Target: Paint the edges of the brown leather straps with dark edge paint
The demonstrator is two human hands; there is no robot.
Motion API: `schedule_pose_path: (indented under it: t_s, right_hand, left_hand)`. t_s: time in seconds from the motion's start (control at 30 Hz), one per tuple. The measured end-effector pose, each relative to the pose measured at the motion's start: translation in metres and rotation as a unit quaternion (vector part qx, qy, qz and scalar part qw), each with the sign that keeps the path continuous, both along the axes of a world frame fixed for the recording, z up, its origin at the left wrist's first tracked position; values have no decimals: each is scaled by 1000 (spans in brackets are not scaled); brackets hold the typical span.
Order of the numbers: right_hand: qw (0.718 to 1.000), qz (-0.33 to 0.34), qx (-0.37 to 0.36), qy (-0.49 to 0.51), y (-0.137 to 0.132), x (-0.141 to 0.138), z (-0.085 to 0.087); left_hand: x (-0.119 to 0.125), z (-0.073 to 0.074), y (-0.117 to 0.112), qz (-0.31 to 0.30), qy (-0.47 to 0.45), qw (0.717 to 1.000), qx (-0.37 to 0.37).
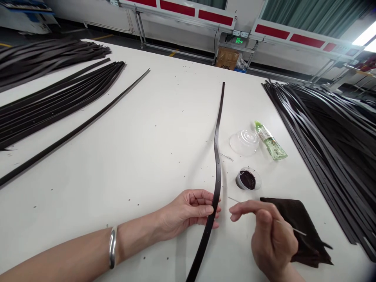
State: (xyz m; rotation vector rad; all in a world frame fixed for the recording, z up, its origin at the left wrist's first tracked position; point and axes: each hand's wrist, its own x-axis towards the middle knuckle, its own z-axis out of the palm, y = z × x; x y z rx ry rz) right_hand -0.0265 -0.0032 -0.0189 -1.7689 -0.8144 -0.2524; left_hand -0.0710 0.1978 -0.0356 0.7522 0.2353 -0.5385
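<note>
The fingers of the left hand (188, 213) pinch a dark leather strap (216, 188) to hold it steady; the fingers of the right hand (272, 241) seem to pinch a thin stick (293, 230), near a dye cup (247, 179).

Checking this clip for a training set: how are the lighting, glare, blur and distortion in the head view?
In the head view, the light is bright and even, with only soft shadows; the bright strip at upper right is blown out; the wide lens bows the far edge of the white table; the left hand on the leather strap and the right hand show no heavy blur.
</note>
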Motion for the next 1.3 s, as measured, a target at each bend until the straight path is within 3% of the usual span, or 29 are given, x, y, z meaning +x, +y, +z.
schedule_pose_path:
  t_s: [0.1,0.27,0.37,0.5,0.73,0.93,1.3]
  right_hand:
    - [994,-76,2,78,6,0,-2]
    - [972,-23,40,232,22,4,-8]
    - [964,-24,79,252,22,11,-10]
    - [960,-97,85,250,13,23,-1]
    - [984,-122,-9,127,-12,46,9]
    - [968,-183,-172,3,-29,72,1]
    - [960,-144,-227,-72,-22,81,-15]
  left_hand:
    - [1,0,1,5,3,1000,-12]
    - [2,3,0,-4,-5,1000,-10]
    - [0,3,-2,-22,-2,1000,-13]
    - [-3,2,-2,-58,10,998,-15]
    - [-2,5,0,-29,27,999,-2]
    - [1,9,2,-17,39,999,19]
    - [2,8,2,-17,32,999,19]
